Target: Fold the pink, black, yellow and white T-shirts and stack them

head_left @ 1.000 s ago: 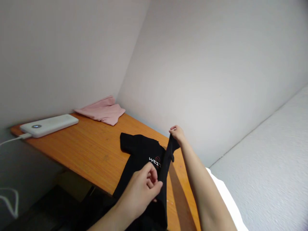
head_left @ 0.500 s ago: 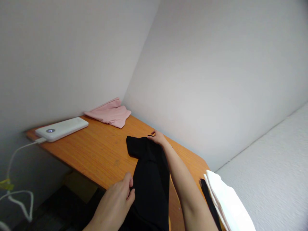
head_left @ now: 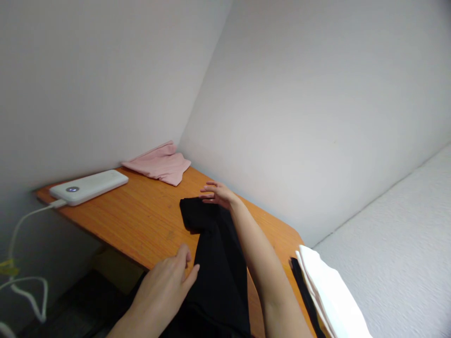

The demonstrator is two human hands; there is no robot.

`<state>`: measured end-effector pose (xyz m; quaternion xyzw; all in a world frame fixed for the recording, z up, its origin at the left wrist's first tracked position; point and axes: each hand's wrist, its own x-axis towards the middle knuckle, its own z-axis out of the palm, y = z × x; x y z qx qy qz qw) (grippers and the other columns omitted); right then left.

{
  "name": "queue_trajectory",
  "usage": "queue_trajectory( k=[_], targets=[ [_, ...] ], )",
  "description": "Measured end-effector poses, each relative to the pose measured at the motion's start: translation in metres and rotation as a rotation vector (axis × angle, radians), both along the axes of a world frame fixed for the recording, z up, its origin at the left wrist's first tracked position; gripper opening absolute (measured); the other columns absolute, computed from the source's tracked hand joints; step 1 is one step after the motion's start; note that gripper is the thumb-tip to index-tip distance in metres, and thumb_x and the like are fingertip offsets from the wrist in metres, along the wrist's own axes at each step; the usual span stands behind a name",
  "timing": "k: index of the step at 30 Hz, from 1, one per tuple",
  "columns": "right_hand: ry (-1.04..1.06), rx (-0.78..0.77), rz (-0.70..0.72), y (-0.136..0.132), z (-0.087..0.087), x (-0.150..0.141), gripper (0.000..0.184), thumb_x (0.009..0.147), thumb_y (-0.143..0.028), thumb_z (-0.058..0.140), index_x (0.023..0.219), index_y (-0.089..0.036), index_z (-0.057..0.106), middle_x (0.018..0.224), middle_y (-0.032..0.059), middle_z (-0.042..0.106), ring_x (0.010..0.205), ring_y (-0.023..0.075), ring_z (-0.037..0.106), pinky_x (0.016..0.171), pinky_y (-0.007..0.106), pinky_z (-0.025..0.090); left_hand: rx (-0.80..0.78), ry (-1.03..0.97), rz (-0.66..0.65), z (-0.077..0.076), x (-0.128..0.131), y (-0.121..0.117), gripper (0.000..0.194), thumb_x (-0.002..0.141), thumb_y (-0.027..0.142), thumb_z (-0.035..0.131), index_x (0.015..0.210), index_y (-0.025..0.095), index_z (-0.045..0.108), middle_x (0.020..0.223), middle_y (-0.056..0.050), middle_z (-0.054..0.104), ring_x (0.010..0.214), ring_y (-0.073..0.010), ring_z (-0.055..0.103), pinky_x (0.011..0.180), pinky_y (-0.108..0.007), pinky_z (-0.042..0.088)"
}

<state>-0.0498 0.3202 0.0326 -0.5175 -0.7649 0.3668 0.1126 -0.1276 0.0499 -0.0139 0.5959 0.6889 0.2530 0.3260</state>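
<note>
A black garment (head_left: 220, 263), looking like a shirt folded lengthwise with a short sleeve pointing left, lies on the wooden table (head_left: 148, 225). Its lower part hangs over the near edge toward me. My right hand (head_left: 216, 194) is over the garment's far end, fingers spread and gripping nothing; whether they touch the cloth is hard to tell. Beside the garment's left edge is my left hand (head_left: 167, 284), with thumb and forefinger apart and nothing between them. Its other fingers are partly hidden.
A white power bank (head_left: 89, 187) with a plugged-in white cable (head_left: 26, 218) lies at the table's left end. Pink cloth (head_left: 160, 163) rests in the far corner by the walls. Folded white cloth (head_left: 329, 286) and a dark one (head_left: 305, 291) are at the right.
My right hand has let go of the garment's far edge, spread its fingers and shifted left. My left thumb and forefinger have parted, releasing the garment's left edge.
</note>
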Motion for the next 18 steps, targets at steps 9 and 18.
queue_trajectory(
  k=[9,18],
  targets=[
    [-0.121,0.282,-0.053,-0.041,-0.032,0.081,0.059,0.088,-0.035,0.056,0.142,-0.016,0.043,0.151,0.0142,0.039,0.144,0.0245,0.029,0.118,0.044,0.02,0.148,0.338,0.17,-0.003,-0.057,0.103,0.036,0.096,0.038,0.037,0.102,0.012,0.061,0.101,-0.017,0.07,0.097,-0.0298,0.066,0.078,-0.034,0.045],
    [-0.498,0.298,0.093,-0.068,-0.059,0.093,0.108,0.076,-0.085,0.044,0.156,-0.028,-0.001,0.162,0.0012,-0.013,0.145,0.0342,-0.021,0.114,0.064,-0.006,0.087,0.348,0.151,-0.032,-0.073,0.194,0.044,0.084,0.045,0.054,0.098,0.007,0.07,0.113,-0.03,0.066,0.118,-0.0445,0.054,0.099,-0.052,0.041]
  ],
)
